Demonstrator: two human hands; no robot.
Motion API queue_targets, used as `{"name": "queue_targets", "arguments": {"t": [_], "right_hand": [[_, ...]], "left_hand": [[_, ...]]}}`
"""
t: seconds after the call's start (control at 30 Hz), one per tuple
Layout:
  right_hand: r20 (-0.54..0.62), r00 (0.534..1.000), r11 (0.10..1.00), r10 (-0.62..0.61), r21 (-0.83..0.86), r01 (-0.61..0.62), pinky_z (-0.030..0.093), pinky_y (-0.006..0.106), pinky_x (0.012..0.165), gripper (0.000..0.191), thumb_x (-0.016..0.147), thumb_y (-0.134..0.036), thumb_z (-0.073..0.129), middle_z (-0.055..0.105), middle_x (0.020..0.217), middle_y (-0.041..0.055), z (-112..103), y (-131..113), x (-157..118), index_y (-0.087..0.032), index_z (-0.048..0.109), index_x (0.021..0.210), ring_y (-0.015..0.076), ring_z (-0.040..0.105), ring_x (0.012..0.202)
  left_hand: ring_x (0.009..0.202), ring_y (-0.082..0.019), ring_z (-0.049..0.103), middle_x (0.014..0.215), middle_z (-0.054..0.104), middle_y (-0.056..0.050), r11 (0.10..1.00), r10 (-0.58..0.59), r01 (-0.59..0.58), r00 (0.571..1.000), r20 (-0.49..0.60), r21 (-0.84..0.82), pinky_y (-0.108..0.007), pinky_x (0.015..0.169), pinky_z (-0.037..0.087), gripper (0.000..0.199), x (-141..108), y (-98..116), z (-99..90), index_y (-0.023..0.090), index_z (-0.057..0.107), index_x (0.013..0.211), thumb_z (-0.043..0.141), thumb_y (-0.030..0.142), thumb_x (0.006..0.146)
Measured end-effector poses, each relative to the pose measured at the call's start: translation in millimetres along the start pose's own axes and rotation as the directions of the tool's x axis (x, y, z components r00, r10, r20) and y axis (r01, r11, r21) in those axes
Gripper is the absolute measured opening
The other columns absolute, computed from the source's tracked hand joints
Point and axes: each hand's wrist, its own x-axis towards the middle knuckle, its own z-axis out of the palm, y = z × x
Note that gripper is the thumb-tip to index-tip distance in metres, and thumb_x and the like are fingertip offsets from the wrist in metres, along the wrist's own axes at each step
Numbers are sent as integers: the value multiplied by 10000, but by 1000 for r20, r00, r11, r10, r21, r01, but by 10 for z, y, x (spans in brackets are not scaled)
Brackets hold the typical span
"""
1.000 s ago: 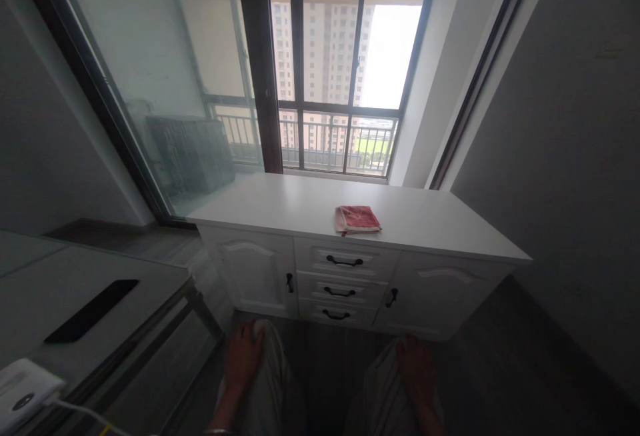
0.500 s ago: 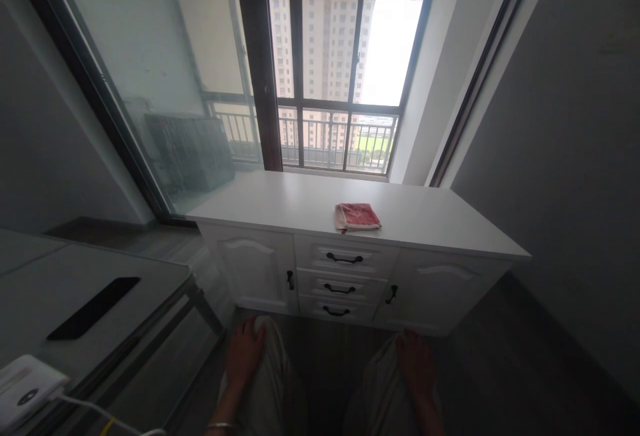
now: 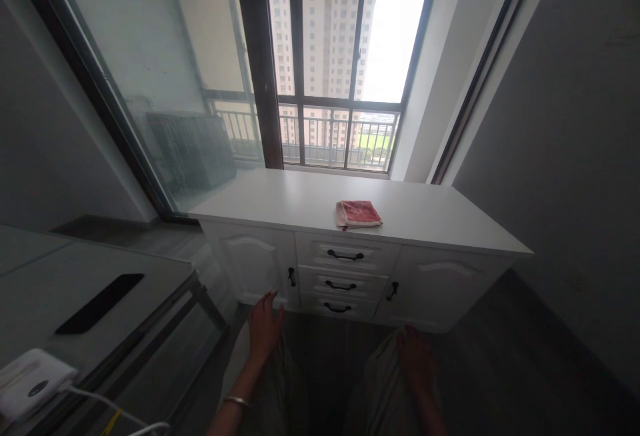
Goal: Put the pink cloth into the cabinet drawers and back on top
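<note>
My left hand [image 3: 265,326] is raised just over my left knee, its fingers apart and nothing in it; a bangle circles that wrist. On my right knee rests my right hand [image 3: 416,355], its fingers lying over the trouser cloth [image 3: 381,373] and holding nothing. In front of me stands a white cabinet [image 3: 280,196] with black handles. A folded red cloth [image 3: 361,213] with a pale edge lies on the cabinet top, near its front edge and apart from both hands.
At the left a table [image 3: 165,276] carries a black flat object [image 3: 100,303] and a white device [image 3: 37,379] with a cable. Behind the cabinet are a glass sliding door [image 3: 257,56] and a balcony window. A wall [image 3: 565,123] stands at the right.
My left hand has lifted off my left knee and moved forward and to the right, with its fingers opening. My right hand stays on the right knee. The cloth has not moved.
</note>
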Motion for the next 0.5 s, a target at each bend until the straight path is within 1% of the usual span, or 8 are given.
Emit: {"name": "queue_targets", "arguments": {"t": [0.07, 0.13, 0.17, 0.23, 0.3, 0.4, 0.47, 0.5], "right_hand": [[9, 1000, 998, -20, -60, 20, 522, 479, 941, 437, 949, -360, 397, 733, 1104, 218, -9, -10, 1, -179, 766, 1099, 384, 690, 1148], [21, 999, 993, -26, -112, 29, 529, 479, 934, 432, 959, -357, 403, 734, 1117, 219, -20, -23, 4, -182, 766, 1115, 382, 692, 1145], [23, 999, 992, -23, -126, 26, 533, 478, 929, 426, 963, -356, 409, 734, 1128, 220, -25, -28, 5, -185, 766, 1122, 381, 693, 1145], [23, 1000, 990, -20, -142, 23, 536, 472, 927, 416, 968, -345, 415, 734, 1138, 220, -31, -30, 6, -186, 765, 1127, 377, 693, 1147], [19, 1000, 990, -25, -139, 28, 533, 463, 936, 408, 970, -342, 418, 733, 1143, 217, -32, -21, 4, -187, 762, 1127, 370, 693, 1148], [9, 1000, 995, -26, -97, 26, 527, 473, 938, 422, 971, -358, 404, 730, 1139, 223, -22, 8, -3, -183, 757, 1123, 376, 690, 1146], [-9, 1000, 999, -12, -31, 12, 522, 506, 937, 440, 963, -382, 392, 728, 1108, 236, -7, 29, -6, -178, 756, 1102, 394, 686, 1140], [-19, 1000, 1000, 0, 28, 0, 517, 528, 943, 441, 954, -406, 398, 726, 1088, 242, 2, 39, -6, -182, 757, 1079, 405, 683, 1139]], "left_hand": [[1310, -315, 581, 1409, 648, -162, 991, 115, -117, 993, -34, -58, -492, 1158, 418, 457, 200, 368, -64, 149, 644, 1369, 450, 336, 1000], [1294, -311, 584, 1384, 664, -150, 964, 239, -244, 969, -60, -104, -494, 1151, 410, 416, 431, 775, -124, 183, 667, 1341, 466, 368, 1028], [1294, -310, 582, 1377, 667, -148, 944, 301, -308, 951, -72, -117, -490, 1146, 409, 406, 546, 978, -141, 194, 674, 1331, 478, 394, 1036], [1288, -295, 583, 1349, 678, -146, 888, 433, -438, 899, -69, -142, -467, 1130, 415, 391, 755, 1352, -133, 198, 673, 1314, 490, 419, 1048], [1264, -283, 591, 1314, 687, -146, 838, 526, -524, 850, -32, -153, -437, 1100, 430, 376, 911, 1661, -54, 188, 675, 1289, 505, 423, 1050], [1184, -279, 619, 1227, 706, -162, 798, 601, -589, 793, 97, -129, -414, 1033, 458, 385, 1033, 1973, 178, 149, 692, 1238, 523, 436, 1045], [1152, -280, 634, 1192, 717, -171, 782, 621, -616, 760, 194, -91, -402, 1001, 461, 416, 1060, 2085, 360, 135, 699, 1235, 521, 459, 1045], [1129, -279, 643, 1166, 725, -171, 782, 617, -619, 754, 227, -70, -397, 986, 461, 432, 1064, 2118, 446, 130, 704, 1229, 521, 474, 1043]]}}
